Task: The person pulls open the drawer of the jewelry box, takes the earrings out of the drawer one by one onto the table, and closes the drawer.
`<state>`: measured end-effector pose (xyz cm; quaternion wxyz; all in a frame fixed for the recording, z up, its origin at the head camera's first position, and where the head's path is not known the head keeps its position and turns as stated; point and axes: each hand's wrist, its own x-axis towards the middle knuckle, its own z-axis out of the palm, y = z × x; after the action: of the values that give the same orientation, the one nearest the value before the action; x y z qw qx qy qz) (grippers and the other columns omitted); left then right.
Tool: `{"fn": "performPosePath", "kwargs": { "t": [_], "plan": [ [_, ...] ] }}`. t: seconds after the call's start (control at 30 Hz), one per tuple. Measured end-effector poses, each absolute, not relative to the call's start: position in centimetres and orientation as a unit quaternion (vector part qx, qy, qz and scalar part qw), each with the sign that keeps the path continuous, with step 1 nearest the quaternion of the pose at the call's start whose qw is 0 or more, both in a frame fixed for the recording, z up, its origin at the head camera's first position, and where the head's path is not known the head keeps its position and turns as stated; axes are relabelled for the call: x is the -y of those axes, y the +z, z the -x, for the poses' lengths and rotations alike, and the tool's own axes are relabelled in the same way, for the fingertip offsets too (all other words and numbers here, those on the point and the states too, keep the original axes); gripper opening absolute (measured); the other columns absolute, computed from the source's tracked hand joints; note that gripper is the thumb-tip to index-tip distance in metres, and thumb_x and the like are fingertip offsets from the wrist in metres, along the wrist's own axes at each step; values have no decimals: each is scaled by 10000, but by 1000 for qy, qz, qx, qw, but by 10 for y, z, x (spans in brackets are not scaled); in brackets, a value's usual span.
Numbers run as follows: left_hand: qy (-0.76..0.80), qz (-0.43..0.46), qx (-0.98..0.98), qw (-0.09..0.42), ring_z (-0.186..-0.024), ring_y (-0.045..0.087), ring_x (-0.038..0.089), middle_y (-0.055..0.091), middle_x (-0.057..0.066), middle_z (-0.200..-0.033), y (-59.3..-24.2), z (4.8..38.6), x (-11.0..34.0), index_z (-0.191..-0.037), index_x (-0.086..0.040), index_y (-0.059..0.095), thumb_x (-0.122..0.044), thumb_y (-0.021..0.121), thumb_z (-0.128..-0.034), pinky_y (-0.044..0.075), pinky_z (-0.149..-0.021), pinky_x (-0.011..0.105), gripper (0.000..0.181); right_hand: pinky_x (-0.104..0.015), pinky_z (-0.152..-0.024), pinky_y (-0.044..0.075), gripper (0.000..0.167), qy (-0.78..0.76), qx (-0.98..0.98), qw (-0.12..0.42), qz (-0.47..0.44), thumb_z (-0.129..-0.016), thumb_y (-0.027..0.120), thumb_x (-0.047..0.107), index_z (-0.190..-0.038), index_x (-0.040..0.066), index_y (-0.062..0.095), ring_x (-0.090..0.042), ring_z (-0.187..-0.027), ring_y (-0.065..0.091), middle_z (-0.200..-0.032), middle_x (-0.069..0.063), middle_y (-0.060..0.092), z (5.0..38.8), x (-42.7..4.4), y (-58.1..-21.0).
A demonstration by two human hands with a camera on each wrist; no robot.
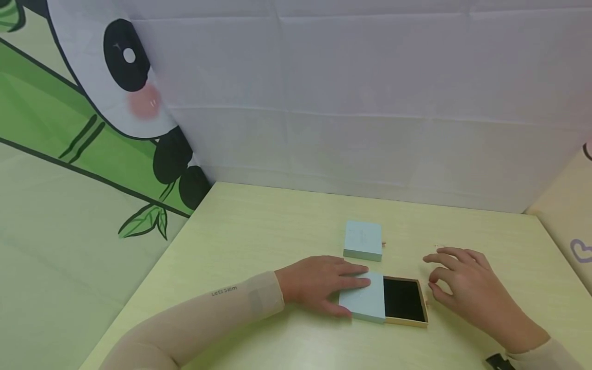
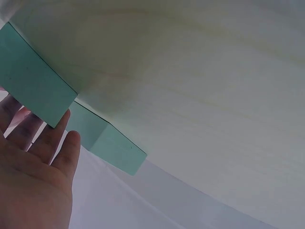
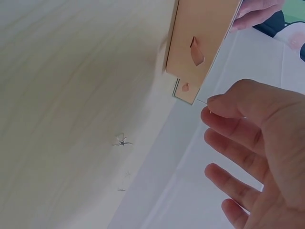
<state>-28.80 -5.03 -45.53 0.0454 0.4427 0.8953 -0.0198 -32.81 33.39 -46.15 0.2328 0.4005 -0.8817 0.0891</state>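
A light-blue drawer box (image 1: 370, 307) lies on the table, its black-lined tray (image 1: 403, 299) slid partly out to the right. My left hand (image 1: 319, 285) rests on the blue sleeve, fingers spread and fairly straight, thumb at the near edge. Right of the tray is my right hand (image 1: 467, 290), in the air, with thumb and forefinger tips together. The right wrist view shows a tiny, thin bit at that pinch, too small to name. Beneath that hand a small star-shaped piece (image 3: 122, 142), like jewellery, lies on the table.
A second light-blue box (image 1: 363, 239), shut, stands behind the first with a small pull tab on its right. Another tiny piece (image 3: 121, 190) lies near the star. A pale cloth (image 1: 342, 103) hangs behind the table, and a panda-print cloth (image 1: 92, 205) covers the left side.
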Motion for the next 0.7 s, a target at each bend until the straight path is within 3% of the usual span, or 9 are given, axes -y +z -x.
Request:
{"fn": "performPosePath", "kwargs": {
  "t": [0.7],
  "plan": [
    [-30, -451, -891, 38, -1736, 521, 139, 471, -94, -1904, -453, 284, 53, -1820, -346, 488, -710, 636, -1151, 442, -1425, 304, 776, -621, -1013, 497, 353, 82, 890, 230, -384, -707, 1001, 110, -737, 338, 733, -399, -1245, 749, -1219, -19, 866, 320, -341, -461]
  ]
}}
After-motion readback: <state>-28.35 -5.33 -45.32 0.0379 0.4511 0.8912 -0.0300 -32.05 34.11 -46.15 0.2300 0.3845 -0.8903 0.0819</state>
